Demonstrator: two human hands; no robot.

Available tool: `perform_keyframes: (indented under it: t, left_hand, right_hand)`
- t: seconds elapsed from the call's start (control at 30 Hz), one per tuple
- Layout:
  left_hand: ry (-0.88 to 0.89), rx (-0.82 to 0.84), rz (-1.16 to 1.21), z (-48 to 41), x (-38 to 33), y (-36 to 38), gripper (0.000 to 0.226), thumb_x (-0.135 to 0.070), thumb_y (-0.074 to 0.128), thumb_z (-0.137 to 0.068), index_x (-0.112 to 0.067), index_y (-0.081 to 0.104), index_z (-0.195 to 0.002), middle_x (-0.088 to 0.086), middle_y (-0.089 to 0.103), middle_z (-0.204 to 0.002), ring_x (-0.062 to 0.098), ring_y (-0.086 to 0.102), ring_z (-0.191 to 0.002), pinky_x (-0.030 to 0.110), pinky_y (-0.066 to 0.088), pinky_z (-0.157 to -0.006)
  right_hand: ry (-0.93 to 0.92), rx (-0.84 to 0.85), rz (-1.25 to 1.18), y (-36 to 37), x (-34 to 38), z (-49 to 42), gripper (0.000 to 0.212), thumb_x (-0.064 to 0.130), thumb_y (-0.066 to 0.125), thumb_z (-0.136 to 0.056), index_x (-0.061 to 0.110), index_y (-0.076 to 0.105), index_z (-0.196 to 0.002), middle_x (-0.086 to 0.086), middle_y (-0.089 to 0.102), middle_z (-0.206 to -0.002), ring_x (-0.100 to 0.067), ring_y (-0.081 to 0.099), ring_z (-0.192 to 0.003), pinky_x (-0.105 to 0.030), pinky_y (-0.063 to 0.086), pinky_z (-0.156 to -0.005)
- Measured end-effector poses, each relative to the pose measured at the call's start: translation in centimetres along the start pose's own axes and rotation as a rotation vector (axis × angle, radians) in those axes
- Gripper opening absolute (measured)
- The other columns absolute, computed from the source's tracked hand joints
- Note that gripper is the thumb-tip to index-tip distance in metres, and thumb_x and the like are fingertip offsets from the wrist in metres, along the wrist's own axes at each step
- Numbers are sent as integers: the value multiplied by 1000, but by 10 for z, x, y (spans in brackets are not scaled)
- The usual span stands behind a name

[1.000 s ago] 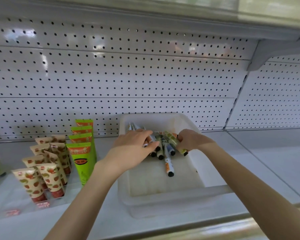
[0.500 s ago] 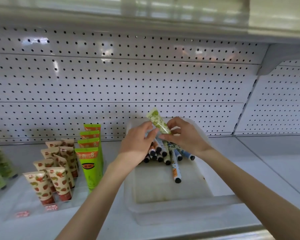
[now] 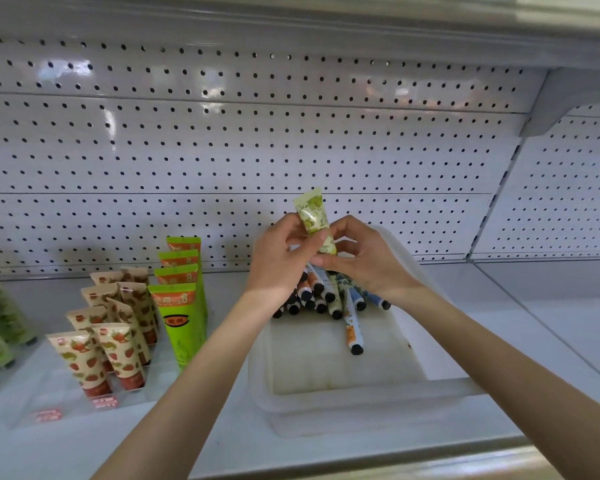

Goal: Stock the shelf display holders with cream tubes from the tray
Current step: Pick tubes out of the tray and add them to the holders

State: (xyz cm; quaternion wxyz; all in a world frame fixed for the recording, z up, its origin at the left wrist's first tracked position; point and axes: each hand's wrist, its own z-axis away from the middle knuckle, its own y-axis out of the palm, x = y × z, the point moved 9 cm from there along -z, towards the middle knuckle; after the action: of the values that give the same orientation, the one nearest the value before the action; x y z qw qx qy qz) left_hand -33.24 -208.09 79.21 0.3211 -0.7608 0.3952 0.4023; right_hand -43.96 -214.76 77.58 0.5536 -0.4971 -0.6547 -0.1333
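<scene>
Head view, nearest you on the left of the shelf [image 3: 534, 344]: the display holders [image 3: 66, 407] already carry strawberry-print tubes [image 3: 97, 344] and tall green tubes [image 3: 181, 313], all standing cap-down. That part of the stocking looks done. Just right of them, the front half of the tray [image 3: 361, 400] lies bare, and a pile of tubes [image 3: 323, 296] waits at its back, so plenty is left to place.

Above that pile you hold one green-leaf tube [image 3: 311, 216] with both hands, clear of the tray. Your left hand [image 3: 278, 261] pinches its middle between thumb and fingers, and your right hand [image 3: 364, 261] pinches its lower end. Its long axis runs nearly upright, leaning a little left, with the flat crimped end pointing up toward the pegboard wall [image 3: 222, 150]. The cap is probably downward, though your fingers hide it. This tube is not yet in any holder.
</scene>
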Motion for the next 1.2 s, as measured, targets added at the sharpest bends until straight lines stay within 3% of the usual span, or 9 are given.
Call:
perform_keyframes:
  t: [0.23, 0.37, 0.5, 0.6, 0.73, 0.83, 0.97, 1.1, 1.2]
  left_hand:
    - [-38, -64, 35, 2, 12, -17, 10, -20, 58, -91, -19, 59, -100, -13, 62, -93, -1, 59, -83, 9, 47, -73]
    - [-63, -62, 62, 6, 20, -22, 8, -17, 58, -90, -17, 60, -98, -9, 64, -91, -7, 61, -70, 10, 50, -61]
    - [-64, -54, 81, 13, 21, -23, 11, -15, 58, -90, -14, 60, -101, -10, 63, -89, -8, 60, -64, 12, 48, -57]
    - [-56, -45, 89, 17, 18, -23, 10, -15, 59, -90, -12, 61, -99, -11, 63, -86, 0, 57, -59, 18, 48, -56]
    - [-58, -55, 92, 19, 17, -27, 7, -15, 59, -90, -14, 61, -96, -10, 64, -84, 1, 58, -60, 22, 50, -57]
    - [-58, -46, 81, 19, 18, -30, 6, -16, 59, -90, -17, 60, -96, -10, 64, -86, -1, 60, -63, 24, 51, -60]
    - [-55, -44, 76, 19, 18, -31, 13, -17, 60, -89, -12, 62, -101, -9, 65, -91, -5, 62, -71, 18, 52, -68]
    - [-58, -40, 63, 19, 18, -31, 14, -19, 60, -89, -13, 62, -101, -11, 65, -91, -6, 61, -73, 16, 52, -72]
    - [-66, -36, 67, 19, 19, -31, 13, -19, 60, -89, -14, 62, -100, -9, 66, -92, -5, 62, -75, 22, 53, -77]
  right_hand:
    - [231, -9, -149, -7, -33, -4, 25, 27, 56, -92, 4, 54, -103, -9, 59, -103, -15, 65, -94, -33, 55, -86]
    - [416, 44, 244, -13, -74, -4, 17, 12, 57, -92, 8, 52, -107, -7, 56, -107, -25, 62, -97, -36, 54, -89]
    - [468, 198, 505, 1, -90, 2, 20, 11, 61, -86, 11, 50, -103, -6, 56, -104, -22, 60, -85, -28, 54, -70]
    - [502, 280, 581, 6, -96, 8, 16, 5, 63, -82, 10, 55, -94, -11, 58, -105, -26, 60, -92, -34, 53, -79]
    - [610, 390, 566, 8, -102, 20, 7, 5, 65, -83, 3, 60, -87, -12, 63, -83, -16, 61, -63, -23, 54, -62]
    - [645, 347, 510, 8, -106, 22, 24, 10, 63, -86, 6, 56, -63, -2, 58, -55, -11, 56, -48, -21, 50, -58]
    - [619, 264, 548, 10, -108, 19, 41, 19, 64, -87, -12, 55, -113, -25, 64, -99, -34, 65, -89, -38, 54, -83]
    - [621, 264, 582, 10, -110, 17, 25, 21, 65, -85, 6, 51, -70, -5, 48, -67, -17, 47, -61, -19, 35, -53]
    - [714, 310, 516, 6, -117, 21, 20, 16, 67, -84, 4, 58, -72, -5, 56, -70, -14, 54, -61, -19, 48, -59]
